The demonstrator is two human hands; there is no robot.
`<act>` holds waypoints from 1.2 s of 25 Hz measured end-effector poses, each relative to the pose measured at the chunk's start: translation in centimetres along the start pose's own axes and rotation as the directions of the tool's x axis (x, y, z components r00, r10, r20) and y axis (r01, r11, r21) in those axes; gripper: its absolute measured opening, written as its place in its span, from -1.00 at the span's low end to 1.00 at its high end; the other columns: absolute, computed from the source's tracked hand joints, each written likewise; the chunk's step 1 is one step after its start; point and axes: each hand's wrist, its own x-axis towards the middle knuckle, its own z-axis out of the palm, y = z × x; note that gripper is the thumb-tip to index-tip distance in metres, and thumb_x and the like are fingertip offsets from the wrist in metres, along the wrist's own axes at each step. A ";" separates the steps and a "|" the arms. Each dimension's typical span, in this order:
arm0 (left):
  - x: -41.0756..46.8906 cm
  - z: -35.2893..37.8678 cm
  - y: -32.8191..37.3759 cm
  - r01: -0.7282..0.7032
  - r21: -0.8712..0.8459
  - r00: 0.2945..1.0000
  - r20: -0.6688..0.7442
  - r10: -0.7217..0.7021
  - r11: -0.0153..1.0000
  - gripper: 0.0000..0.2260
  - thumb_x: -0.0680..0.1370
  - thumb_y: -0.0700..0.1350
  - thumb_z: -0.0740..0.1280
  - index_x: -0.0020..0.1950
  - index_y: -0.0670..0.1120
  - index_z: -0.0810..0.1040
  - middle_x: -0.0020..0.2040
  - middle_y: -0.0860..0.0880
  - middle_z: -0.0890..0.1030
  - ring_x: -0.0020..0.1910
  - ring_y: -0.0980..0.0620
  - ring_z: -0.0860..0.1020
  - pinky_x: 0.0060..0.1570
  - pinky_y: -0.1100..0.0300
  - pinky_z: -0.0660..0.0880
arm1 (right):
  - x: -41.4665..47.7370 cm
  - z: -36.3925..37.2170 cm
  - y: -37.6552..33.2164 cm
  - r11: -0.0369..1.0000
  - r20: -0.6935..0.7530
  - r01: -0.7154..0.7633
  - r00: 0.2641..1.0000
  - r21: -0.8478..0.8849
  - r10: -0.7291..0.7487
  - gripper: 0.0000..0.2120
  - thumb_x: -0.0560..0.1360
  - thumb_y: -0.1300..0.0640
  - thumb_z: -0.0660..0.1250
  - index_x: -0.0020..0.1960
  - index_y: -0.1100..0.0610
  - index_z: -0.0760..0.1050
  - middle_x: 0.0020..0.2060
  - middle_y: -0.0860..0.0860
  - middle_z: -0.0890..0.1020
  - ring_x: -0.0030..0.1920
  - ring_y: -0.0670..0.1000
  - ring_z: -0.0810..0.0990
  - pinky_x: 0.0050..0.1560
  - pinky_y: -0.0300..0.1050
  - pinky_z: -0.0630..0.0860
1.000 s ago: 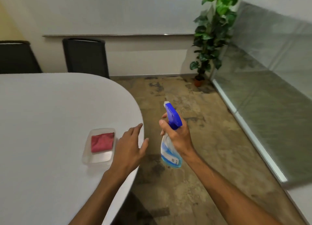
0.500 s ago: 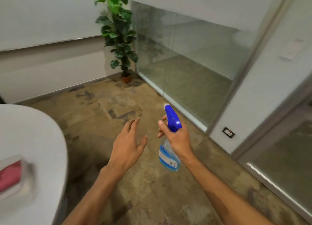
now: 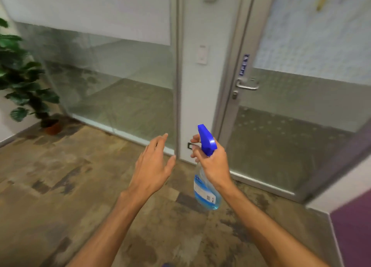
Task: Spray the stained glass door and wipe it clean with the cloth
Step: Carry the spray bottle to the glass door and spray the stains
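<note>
My right hand (image 3: pixel 212 164) grips a clear spray bottle (image 3: pixel 205 196) of blue liquid with a blue trigger head, nozzle pointing up and away. My left hand (image 3: pixel 152 168) hovers beside it, empty, fingers spread. The glass door (image 3: pixel 297 114) with a grey metal frame stands ahead on the right. Its upper pane is frosted, with smears and a yellowish mark near the top. A lever handle (image 3: pixel 247 85) sits on its left side. The cloth is out of view.
A fixed glass partition (image 3: pixel 112 82) fills the left half, with a white post (image 3: pixel 198 76) between it and the door. A potted plant (image 3: pixel 24 82) stands at the far left. The mottled brown floor lies below. A purple surface (image 3: pixel 353 234) shows at the lower right.
The view has swung right, away from the white table and the tray with the red cloth, onto the glass door. Both hands keep the same pose, the bottle still held.
</note>
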 end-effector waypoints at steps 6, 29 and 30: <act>8.4 6.8 8.6 -0.218 -0.062 0.973 0.070 0.222 0.974 -0.42 0.59 0.04 0.31 0.57 -0.03 0.24 0.51 0.00 0.36 0.45 -0.03 0.41 0.34 0.01 0.42 | 4.9 -10.9 -0.8 0.994 -0.213 0.029 0.976 -0.102 -0.051 -0.93 0.56 0.08 0.44 -0.02 -0.01 0.55 -0.19 0.02 0.67 -0.18 0.17 0.67 -0.09 0.03 0.65; 44.6 20.4 36.0 -0.611 -0.185 0.788 -0.048 0.614 0.769 -0.41 0.63 0.05 0.27 0.61 -0.03 0.17 0.55 0.00 0.30 0.48 -0.02 0.36 0.38 0.02 0.39 | 33.5 -40.4 -6.1 0.946 -0.534 0.076 0.810 -0.314 -0.243 -0.91 0.58 0.11 0.41 0.07 0.09 0.57 -0.17 0.01 0.71 -0.28 0.00 0.73 -0.24 -0.16 0.64; 45.8 20.5 36.8 -0.616 -0.186 0.785 -0.065 0.616 0.765 -0.41 0.63 0.04 0.27 0.61 -0.04 0.17 0.55 0.00 0.30 0.48 -0.03 0.36 0.38 0.02 0.40 | 34.8 -41.2 -6.7 0.943 -0.537 0.085 0.804 -0.321 -0.256 -0.91 0.58 0.12 0.41 0.07 0.10 0.58 -0.19 0.03 0.70 -0.28 -0.01 0.72 -0.26 -0.16 0.63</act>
